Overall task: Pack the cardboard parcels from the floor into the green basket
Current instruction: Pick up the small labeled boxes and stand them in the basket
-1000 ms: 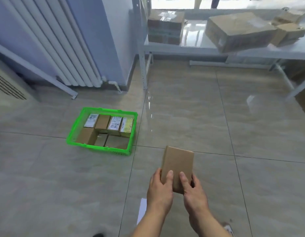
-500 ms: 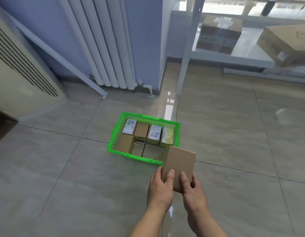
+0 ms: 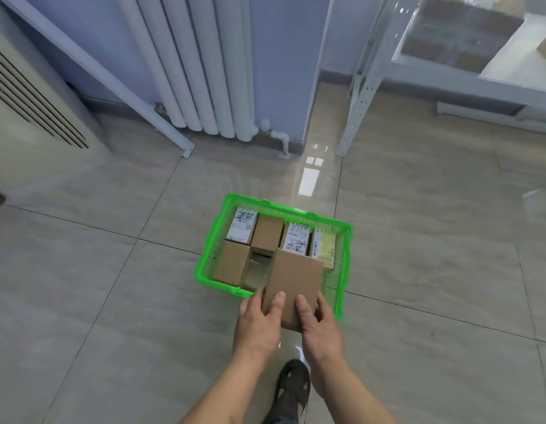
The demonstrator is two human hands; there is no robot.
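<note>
A plain brown cardboard parcel (image 3: 294, 278) is held flat above the near right part of the green basket (image 3: 204, 270). My left hand (image 3: 259, 322) grips its near left edge with the thumb on top. My right hand (image 3: 319, 327) grips its near right edge the same way. The basket stands on the tiled floor and holds several parcels: two with white printed labels (image 3: 242, 226), one with a yellow label (image 3: 325, 247), and plain brown ones (image 3: 267, 232). The held parcel hides part of the basket's near right inside.
A white radiator (image 3: 204, 71) and a slanted white bar (image 3: 112, 81) stand behind the basket. A beige vented unit (image 3: 29, 117) is at the left. A grey metal shelf rack (image 3: 449, 62) with boxes stands at the right. My dark shoe (image 3: 293, 387) is below my hands.
I have walked up to the basket. It has gone from the left of the parcel to directly beneath it. Both hands keep the same grip.
</note>
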